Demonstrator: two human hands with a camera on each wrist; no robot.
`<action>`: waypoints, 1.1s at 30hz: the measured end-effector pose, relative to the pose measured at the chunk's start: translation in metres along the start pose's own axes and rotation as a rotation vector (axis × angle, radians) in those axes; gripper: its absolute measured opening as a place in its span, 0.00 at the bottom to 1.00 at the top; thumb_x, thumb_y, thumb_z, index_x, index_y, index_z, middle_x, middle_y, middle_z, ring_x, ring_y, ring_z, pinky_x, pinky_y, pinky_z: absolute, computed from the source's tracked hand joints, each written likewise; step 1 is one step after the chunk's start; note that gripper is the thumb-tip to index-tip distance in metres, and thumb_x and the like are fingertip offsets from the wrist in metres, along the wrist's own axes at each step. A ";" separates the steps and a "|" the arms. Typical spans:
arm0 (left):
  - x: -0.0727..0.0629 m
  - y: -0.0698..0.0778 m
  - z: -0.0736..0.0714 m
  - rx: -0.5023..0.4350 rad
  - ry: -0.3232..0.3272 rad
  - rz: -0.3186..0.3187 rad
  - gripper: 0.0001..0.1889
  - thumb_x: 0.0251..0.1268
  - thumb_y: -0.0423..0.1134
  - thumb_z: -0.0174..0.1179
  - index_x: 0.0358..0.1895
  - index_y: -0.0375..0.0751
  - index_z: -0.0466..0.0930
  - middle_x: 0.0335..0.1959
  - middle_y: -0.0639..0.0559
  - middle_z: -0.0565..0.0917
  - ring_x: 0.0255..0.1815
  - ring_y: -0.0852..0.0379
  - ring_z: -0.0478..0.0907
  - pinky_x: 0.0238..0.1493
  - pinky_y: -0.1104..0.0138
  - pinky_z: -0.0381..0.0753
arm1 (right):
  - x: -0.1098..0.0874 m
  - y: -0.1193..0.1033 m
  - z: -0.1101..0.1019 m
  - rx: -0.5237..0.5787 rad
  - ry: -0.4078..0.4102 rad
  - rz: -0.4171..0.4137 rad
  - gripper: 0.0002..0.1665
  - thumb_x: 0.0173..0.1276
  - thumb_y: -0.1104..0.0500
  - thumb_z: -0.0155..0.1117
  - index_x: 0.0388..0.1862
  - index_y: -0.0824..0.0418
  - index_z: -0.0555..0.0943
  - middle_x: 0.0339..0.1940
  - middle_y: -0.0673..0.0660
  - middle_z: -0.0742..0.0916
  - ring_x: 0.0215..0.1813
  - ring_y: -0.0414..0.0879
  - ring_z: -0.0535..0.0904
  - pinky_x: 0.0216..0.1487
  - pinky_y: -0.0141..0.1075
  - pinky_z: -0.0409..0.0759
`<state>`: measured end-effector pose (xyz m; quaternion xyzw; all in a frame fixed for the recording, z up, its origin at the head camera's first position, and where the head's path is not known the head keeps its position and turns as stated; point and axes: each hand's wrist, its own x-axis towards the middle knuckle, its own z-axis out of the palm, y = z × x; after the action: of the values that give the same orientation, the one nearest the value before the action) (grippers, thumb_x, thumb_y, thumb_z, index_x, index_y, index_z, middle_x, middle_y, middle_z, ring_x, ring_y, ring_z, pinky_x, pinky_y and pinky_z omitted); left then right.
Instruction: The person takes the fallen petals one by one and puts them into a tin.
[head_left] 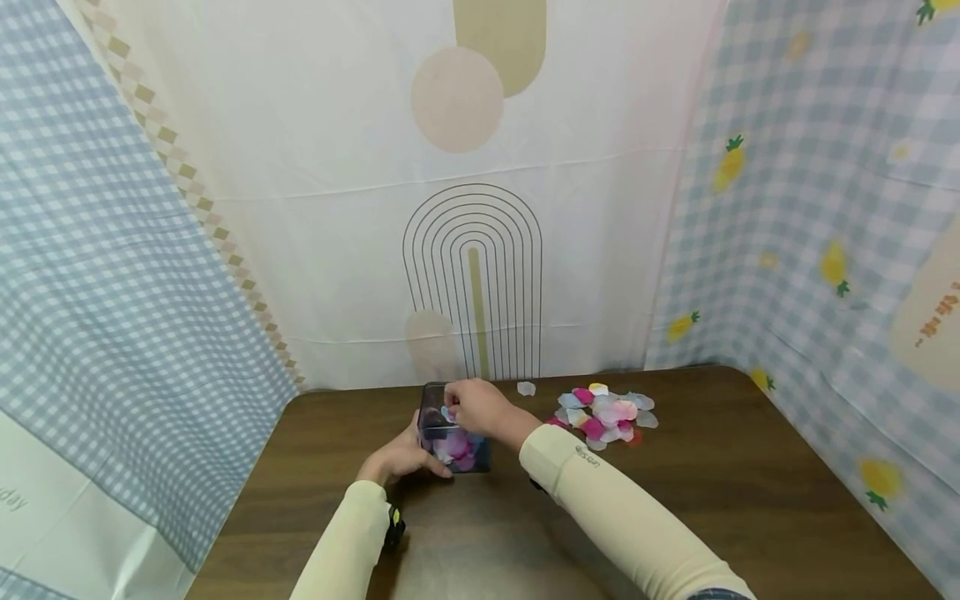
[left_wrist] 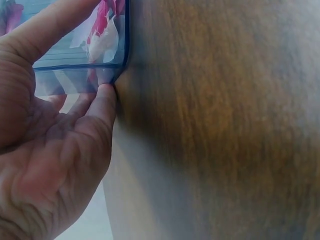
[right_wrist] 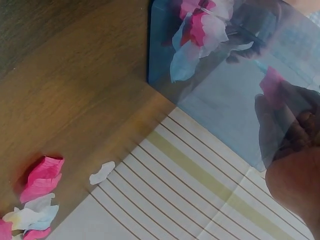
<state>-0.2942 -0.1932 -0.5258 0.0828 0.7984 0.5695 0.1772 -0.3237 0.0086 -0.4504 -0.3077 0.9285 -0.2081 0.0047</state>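
A clear plastic box (head_left: 471, 461) with a dark-tinted rim stands on the wooden table, with pink, white and blue artificial petals (head_left: 453, 446) in its lower part. My left hand (head_left: 401, 457) grips the box's left side, its thumb lying along the front wall. In the left wrist view, the fingers (left_wrist: 102, 107) reach round the bottom corner. My right hand (head_left: 480, 407) is at the box's open top, pinching a few petals (head_left: 448, 413) between bent fingers. Through the clear wall, the right wrist view shows a pink petal (right_wrist: 271, 86) at those fingertips.
A loose heap of mixed petals (head_left: 606, 415) lies on the table (head_left: 720, 483) right of the box. One white petal (head_left: 527, 388) lies apart near the back edge. Behind the table hangs a patterned cloth (head_left: 360, 275), with checked cloths at both sides.
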 end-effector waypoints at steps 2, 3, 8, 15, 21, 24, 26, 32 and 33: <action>-0.001 0.000 0.000 0.008 0.002 0.000 0.63 0.37 0.22 0.83 0.78 0.45 0.50 0.72 0.38 0.76 0.67 0.47 0.78 0.78 0.47 0.68 | 0.000 -0.001 -0.001 -0.010 -0.011 0.003 0.05 0.76 0.61 0.66 0.37 0.53 0.82 0.33 0.47 0.86 0.35 0.40 0.77 0.39 0.34 0.78; -0.001 0.001 0.000 0.010 0.002 -0.004 0.63 0.37 0.22 0.83 0.78 0.45 0.50 0.72 0.38 0.76 0.67 0.47 0.77 0.78 0.47 0.67 | 0.000 -0.001 -0.002 -0.014 -0.018 0.005 0.05 0.76 0.61 0.66 0.37 0.53 0.82 0.33 0.47 0.86 0.35 0.41 0.77 0.39 0.34 0.78; -0.001 0.002 0.000 0.018 0.010 -0.008 0.62 0.37 0.22 0.83 0.78 0.45 0.51 0.72 0.38 0.76 0.67 0.47 0.76 0.78 0.49 0.68 | 0.002 -0.002 -0.003 -0.040 -0.040 0.006 0.07 0.75 0.61 0.65 0.35 0.52 0.82 0.32 0.47 0.86 0.35 0.41 0.77 0.41 0.35 0.78; -0.002 0.002 0.000 0.013 0.007 -0.006 0.63 0.37 0.22 0.82 0.78 0.45 0.51 0.71 0.37 0.76 0.68 0.45 0.76 0.79 0.44 0.66 | 0.006 0.000 0.000 -0.052 -0.060 -0.001 0.10 0.70 0.63 0.65 0.29 0.52 0.85 0.28 0.47 0.86 0.30 0.40 0.76 0.36 0.33 0.77; -0.002 0.002 -0.001 0.014 0.003 -0.013 0.64 0.38 0.23 0.83 0.80 0.45 0.49 0.72 0.38 0.76 0.69 0.46 0.76 0.79 0.47 0.67 | 0.008 0.001 0.001 -0.059 -0.064 -0.006 0.10 0.69 0.64 0.66 0.28 0.52 0.87 0.27 0.47 0.87 0.29 0.39 0.76 0.34 0.33 0.77; -0.002 0.002 -0.001 0.025 0.004 -0.010 0.64 0.38 0.23 0.83 0.80 0.44 0.49 0.72 0.38 0.76 0.68 0.47 0.76 0.78 0.48 0.68 | 0.008 0.001 0.001 -0.062 -0.063 -0.011 0.10 0.69 0.65 0.65 0.30 0.54 0.89 0.28 0.47 0.88 0.29 0.39 0.76 0.35 0.32 0.78; -0.002 0.002 -0.001 0.028 0.007 -0.008 0.64 0.38 0.23 0.83 0.80 0.44 0.49 0.72 0.38 0.75 0.68 0.47 0.75 0.78 0.48 0.68 | 0.007 0.000 0.000 -0.057 -0.066 -0.008 0.10 0.69 0.66 0.63 0.32 0.57 0.90 0.29 0.48 0.89 0.29 0.39 0.76 0.35 0.33 0.78; -0.002 0.001 0.000 0.033 0.011 -0.005 0.65 0.37 0.23 0.83 0.80 0.42 0.48 0.73 0.37 0.74 0.69 0.46 0.74 0.80 0.44 0.65 | 0.005 -0.002 0.000 -0.060 -0.064 0.003 0.12 0.70 0.66 0.63 0.39 0.59 0.93 0.36 0.51 0.92 0.34 0.41 0.83 0.40 0.36 0.85; -0.002 0.001 0.000 0.032 0.008 -0.006 0.65 0.37 0.22 0.83 0.80 0.41 0.48 0.73 0.37 0.74 0.69 0.46 0.74 0.80 0.44 0.65 | 0.005 -0.002 0.000 -0.064 -0.062 0.004 0.12 0.70 0.66 0.63 0.39 0.59 0.93 0.37 0.51 0.93 0.35 0.41 0.84 0.41 0.36 0.85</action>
<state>-0.2922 -0.1937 -0.5242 0.0810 0.8085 0.5563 0.1741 -0.3266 0.0039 -0.4492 -0.3123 0.9346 -0.1687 0.0242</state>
